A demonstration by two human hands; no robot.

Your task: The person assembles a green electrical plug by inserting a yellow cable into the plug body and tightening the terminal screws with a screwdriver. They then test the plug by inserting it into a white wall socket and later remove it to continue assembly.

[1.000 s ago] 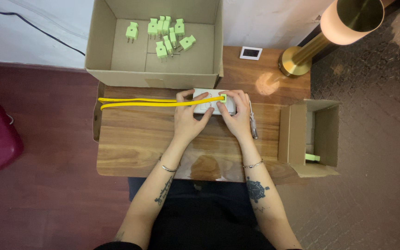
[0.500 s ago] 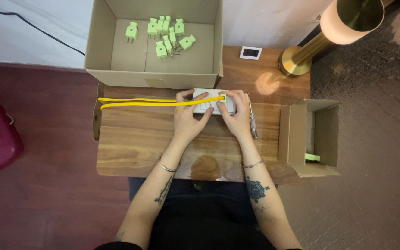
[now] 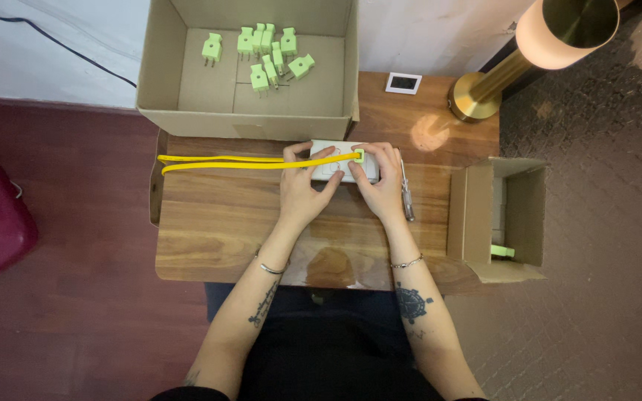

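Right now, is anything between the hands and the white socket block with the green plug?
Nothing visible. Left hand and right hand already rest on the white socket block, fingertips at the green plug. The yellow cable trails off leftward.

A home room turned makeshift workstation: a small wooden counter (image 3: 217, 230) on dark floorboards (image 3: 76, 327) against a white wall (image 3: 440, 30), a brass lamp (image 3: 499, 74) at its far right corner, cardboard boxes (image 3: 165, 82) around.

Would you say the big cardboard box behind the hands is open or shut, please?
Open. The big cardboard box has no lid or flaps over its top, so the light green plugs lying on its floor show plainly.
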